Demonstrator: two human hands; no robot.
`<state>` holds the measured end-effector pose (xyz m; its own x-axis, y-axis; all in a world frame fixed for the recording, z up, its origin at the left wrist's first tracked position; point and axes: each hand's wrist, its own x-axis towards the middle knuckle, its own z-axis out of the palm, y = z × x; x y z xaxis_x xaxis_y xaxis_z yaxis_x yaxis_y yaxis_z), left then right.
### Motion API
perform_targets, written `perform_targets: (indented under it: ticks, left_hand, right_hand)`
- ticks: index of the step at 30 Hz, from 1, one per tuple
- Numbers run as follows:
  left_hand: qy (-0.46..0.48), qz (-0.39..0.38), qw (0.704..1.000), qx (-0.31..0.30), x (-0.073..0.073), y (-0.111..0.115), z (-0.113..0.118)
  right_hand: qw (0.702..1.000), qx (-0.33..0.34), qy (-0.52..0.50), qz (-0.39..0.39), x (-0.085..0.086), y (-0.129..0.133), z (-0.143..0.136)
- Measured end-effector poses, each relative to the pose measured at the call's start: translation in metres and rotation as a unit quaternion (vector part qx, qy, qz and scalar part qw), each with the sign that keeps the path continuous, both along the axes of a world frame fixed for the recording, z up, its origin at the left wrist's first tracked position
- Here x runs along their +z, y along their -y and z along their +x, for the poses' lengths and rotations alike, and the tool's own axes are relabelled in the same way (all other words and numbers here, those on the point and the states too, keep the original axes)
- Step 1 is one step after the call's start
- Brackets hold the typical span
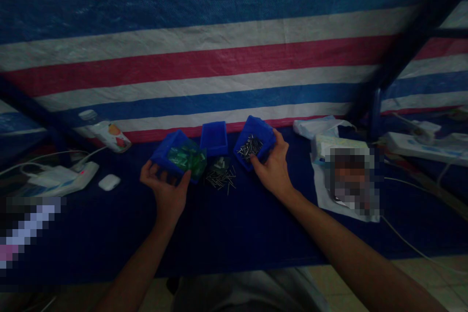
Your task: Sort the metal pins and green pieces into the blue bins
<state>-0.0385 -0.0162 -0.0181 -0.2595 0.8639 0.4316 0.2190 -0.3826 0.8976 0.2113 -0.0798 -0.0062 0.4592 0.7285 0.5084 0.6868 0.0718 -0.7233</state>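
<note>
My left hand grips a blue plastic bin from its near side, thumb at the right and fingers at the left. Green plastic bags fill that bin. On the right, my right hand is closed around another blue bin, its thumb over the near rim. Metal screws or nails lie inside this bin; their exact kind is too small to tell. Between the hands, a loose pile of similar metal pieces rests on the table beside a small greenish bag. A third blue bin stands behind the pile.
The dark blue table backs onto a striped plastic sheet. At left are a bottle, a power strip and a white case. A tissue pack, cables and another power strip occupy the right.
</note>
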Motion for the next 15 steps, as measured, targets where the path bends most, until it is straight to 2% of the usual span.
perform_targets:
  ticks: [15]
  left_hand:
    - [-0.023,0.001,1.0,-0.004,0.0011,0.0023,0.0]
  right_hand:
    - [1.0,0.019,0.006,0.0,-0.0005,0.0021,-0.0035]
